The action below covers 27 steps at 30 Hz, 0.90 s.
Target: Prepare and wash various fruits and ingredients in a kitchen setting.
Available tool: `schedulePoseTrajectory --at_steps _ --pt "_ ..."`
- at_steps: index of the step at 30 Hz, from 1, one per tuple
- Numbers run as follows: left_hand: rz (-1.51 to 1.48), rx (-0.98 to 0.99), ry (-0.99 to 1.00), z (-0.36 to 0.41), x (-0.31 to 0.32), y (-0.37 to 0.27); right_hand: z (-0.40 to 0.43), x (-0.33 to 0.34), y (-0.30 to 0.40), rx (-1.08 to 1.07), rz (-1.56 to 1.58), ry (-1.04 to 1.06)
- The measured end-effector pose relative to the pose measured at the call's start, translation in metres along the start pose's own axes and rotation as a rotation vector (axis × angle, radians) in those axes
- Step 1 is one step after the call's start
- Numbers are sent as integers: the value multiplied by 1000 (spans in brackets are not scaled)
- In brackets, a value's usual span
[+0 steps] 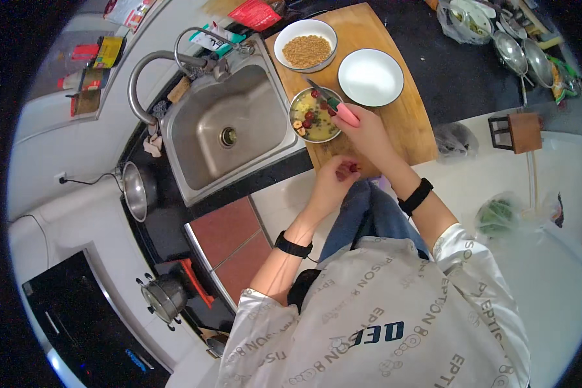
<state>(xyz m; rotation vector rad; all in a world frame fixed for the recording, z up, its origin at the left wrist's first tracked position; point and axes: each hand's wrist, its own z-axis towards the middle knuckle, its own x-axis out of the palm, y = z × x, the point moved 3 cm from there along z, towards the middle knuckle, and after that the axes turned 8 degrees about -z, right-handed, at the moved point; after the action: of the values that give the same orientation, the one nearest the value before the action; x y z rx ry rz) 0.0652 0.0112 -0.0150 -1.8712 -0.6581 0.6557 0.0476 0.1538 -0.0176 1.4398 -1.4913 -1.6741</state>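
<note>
My right hand grips a small knife by its pink handle; the blade points over a metal bowl. Pale yellow liquid, small dark beans, whole red fruits and pale cut pieces are in that bowl. In the curled fingers of my left hand, just below the bowl, is a small dark red fruit, partly hidden. The bowl stands on a wooden cutting board. Behind it are a white bowl of brown grains and another white bowl.
Left of the board is a steel sink with a curved faucet. A metal basin and a lidded pot stand farther left. Strainers and plastic bags lie at the upper right; a wooden stool stands at right.
</note>
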Motion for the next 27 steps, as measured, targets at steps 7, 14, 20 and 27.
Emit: schedulePoseTrajectory --at_steps 7,14,20,27 --pt "-188 135 -130 14 -27 -7 -30 -20 8 87 -25 -4" --pt "-359 122 -51 27 -21 -17 -69 -20 15 186 123 -49" --pt "-352 201 83 43 7 3 -83 -26 -22 264 153 -232" --pt "-388 169 110 63 37 26 -89 -31 -53 349 130 -372"
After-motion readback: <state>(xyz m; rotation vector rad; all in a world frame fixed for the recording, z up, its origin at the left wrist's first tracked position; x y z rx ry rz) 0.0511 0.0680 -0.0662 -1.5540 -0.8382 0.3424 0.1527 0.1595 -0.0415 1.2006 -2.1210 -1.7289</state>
